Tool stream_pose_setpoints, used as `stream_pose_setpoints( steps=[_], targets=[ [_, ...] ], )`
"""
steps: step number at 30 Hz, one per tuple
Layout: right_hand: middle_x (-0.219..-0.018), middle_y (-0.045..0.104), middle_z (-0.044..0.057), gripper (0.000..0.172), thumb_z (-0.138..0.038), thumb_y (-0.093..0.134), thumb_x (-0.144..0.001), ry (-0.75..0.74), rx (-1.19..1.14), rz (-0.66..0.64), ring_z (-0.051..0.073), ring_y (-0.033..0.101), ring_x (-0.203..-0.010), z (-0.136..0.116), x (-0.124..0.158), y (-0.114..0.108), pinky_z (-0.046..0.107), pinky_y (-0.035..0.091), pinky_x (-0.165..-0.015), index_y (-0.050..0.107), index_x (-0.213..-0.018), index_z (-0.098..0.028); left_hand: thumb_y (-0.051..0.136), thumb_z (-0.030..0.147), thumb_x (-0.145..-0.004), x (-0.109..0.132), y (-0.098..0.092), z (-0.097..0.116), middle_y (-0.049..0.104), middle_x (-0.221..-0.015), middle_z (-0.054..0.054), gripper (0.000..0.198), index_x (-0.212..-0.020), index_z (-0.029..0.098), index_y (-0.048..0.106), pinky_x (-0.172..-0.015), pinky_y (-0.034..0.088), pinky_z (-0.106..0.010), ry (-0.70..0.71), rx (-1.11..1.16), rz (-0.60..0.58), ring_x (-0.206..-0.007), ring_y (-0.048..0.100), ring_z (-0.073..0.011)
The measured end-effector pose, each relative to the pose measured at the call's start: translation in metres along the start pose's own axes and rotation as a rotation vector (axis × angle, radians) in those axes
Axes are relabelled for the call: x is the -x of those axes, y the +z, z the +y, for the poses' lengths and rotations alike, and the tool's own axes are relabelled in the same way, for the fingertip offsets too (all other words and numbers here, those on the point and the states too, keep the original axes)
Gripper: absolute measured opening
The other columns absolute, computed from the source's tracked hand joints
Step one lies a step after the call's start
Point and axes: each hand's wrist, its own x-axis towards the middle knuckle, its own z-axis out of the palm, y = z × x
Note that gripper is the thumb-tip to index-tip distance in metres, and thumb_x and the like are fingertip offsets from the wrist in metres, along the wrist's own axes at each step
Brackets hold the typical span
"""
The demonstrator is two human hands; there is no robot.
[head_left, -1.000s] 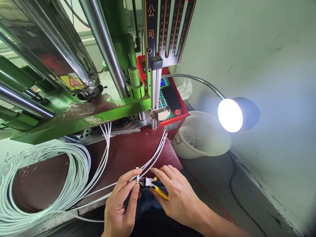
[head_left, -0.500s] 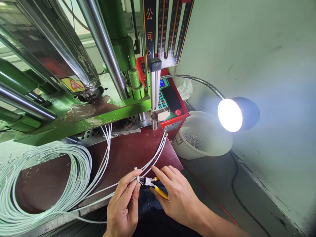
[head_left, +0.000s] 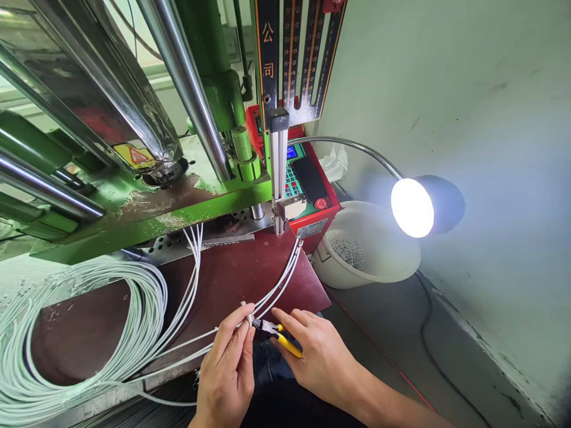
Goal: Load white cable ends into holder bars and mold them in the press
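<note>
My left hand (head_left: 226, 362) is closed in a pinch on a small white plastic piece (head_left: 250, 319), which looks like the moulded end of a white cable. My right hand (head_left: 323, 351) is wrapped around yellow-handled cutting pliers (head_left: 289, 345). The jaws of the pliers point left and meet the white piece right at my left fingertips. Whether the jaws are closed through it is too small to tell. Several white cables (head_left: 285, 274) run behind my fingers across the brown board, their ends lying near the red box. Other cable strands (head_left: 185, 355) lead left from my left hand.
A large coil of white cable (head_left: 151, 309) lies on the brown board (head_left: 232, 273) at left. Behind stands a green press (head_left: 209, 205) with steel columns. A red control box (head_left: 328, 215), a lit gooseneck lamp (head_left: 413, 208) and a white bucket (head_left: 388, 270) of small scraps are at right.
The pliers have tilted slightly, their jaws now angled up toward the white piece. My left hand has shifted a little to the right, and the right hand's fingers have moved slightly.
</note>
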Motion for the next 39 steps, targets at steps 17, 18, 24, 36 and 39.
stream_pose_setpoints(
  steps=[17, 18, 24, 36, 39],
  targets=[
    [-0.109, 0.061, 0.010, 0.066, -0.015, 0.061, -0.083, -0.205, 0.216, 0.193, 0.025, 0.054, -0.098, 0.003, -0.003, -0.009, 0.045, 0.048, -0.087, 0.040, -0.145, -0.019, 0.062, 0.052, -0.081, -0.012, -0.018, 0.007, 0.052, -0.061, 0.001, 0.036, -0.067, 0.018, 0.059, -0.053, 0.042, -0.021, -1.018, 0.684, -0.225, -0.058, 0.047, -0.0123],
    [-0.109, 0.060, 0.010, 0.066, -0.014, 0.060, -0.083, -0.210, 0.234, 0.208, 0.025, 0.054, -0.098, 0.003, -0.003, -0.008, 0.045, 0.048, -0.088, 0.039, -0.145, -0.019, 0.059, 0.051, -0.084, -0.014, -0.019, 0.009, 0.048, -0.058, 0.002, 0.037, -0.064, 0.019, 0.056, -0.049, 0.038, -0.021, -0.970, 0.638, -0.238, -0.055, 0.043, -0.0114],
    [-0.109, 0.059, 0.012, 0.066, -0.010, 0.055, -0.085, -0.191, 0.309, 0.247, 0.027, 0.051, -0.101, 0.000, -0.004, -0.003, 0.047, 0.045, -0.088, 0.035, -0.148, -0.015, 0.051, 0.043, -0.090, -0.015, -0.018, 0.012, 0.040, -0.055, 0.005, 0.038, -0.059, 0.020, 0.048, -0.047, 0.033, -0.020, -0.777, 0.460, -0.220, -0.050, 0.037, -0.0103],
    [-0.090, 0.060, 0.006, 0.067, -0.013, 0.066, -0.081, -0.122, 0.422, 0.197, 0.023, 0.054, -0.080, 0.002, -0.005, 0.004, 0.041, 0.046, -0.075, 0.041, -0.144, -0.016, 0.049, 0.024, -0.092, -0.019, -0.018, 0.007, 0.060, -0.064, 0.001, 0.023, -0.084, 0.019, 0.070, -0.063, 0.052, -0.021, -0.401, 0.220, -0.196, -0.061, 0.062, -0.0142],
    [-0.089, 0.061, 0.005, 0.057, -0.019, 0.067, -0.084, -0.104, 0.335, 0.169, 0.022, 0.056, -0.081, 0.003, -0.005, 0.006, 0.038, 0.048, -0.075, 0.048, -0.137, -0.017, 0.049, 0.023, -0.092, -0.019, -0.018, 0.007, 0.063, -0.066, 0.000, 0.024, -0.088, 0.018, 0.071, -0.063, 0.053, -0.021, -0.375, 0.191, -0.196, -0.062, 0.064, -0.0144]
  ],
)
